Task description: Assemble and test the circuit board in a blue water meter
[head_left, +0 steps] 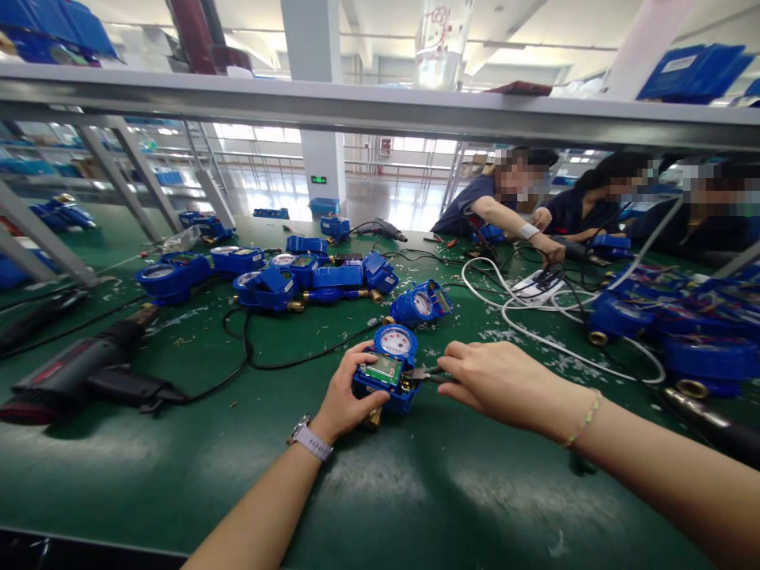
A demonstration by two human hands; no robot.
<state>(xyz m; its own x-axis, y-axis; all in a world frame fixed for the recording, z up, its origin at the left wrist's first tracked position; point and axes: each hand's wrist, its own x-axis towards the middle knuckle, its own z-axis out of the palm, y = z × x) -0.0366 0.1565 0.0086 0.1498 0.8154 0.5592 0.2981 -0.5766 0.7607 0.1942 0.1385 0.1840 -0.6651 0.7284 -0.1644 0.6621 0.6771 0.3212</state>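
Observation:
A blue water meter (pixel 389 370) with a round dial and a small green display lies on the green bench top (pixel 380 491). My left hand (pixel 344 396) grips its left side and steadies it. My right hand (pixel 502 381) holds a small plier-like tool (pixel 423 374) whose tip touches the meter's right side near the display. A brass fitting shows under the meter. A second blue meter (pixel 421 303) sits just behind it.
Several blue meters (pixel 279 277) are clustered at the back left, more at the right (pixel 682 324). A black heat gun (pixel 83 372) with its cable lies at left. White cables (pixel 534 317) loop at right. Other people work across the bench (pixel 516 214). A metal rail (pixel 380 107) crosses overhead.

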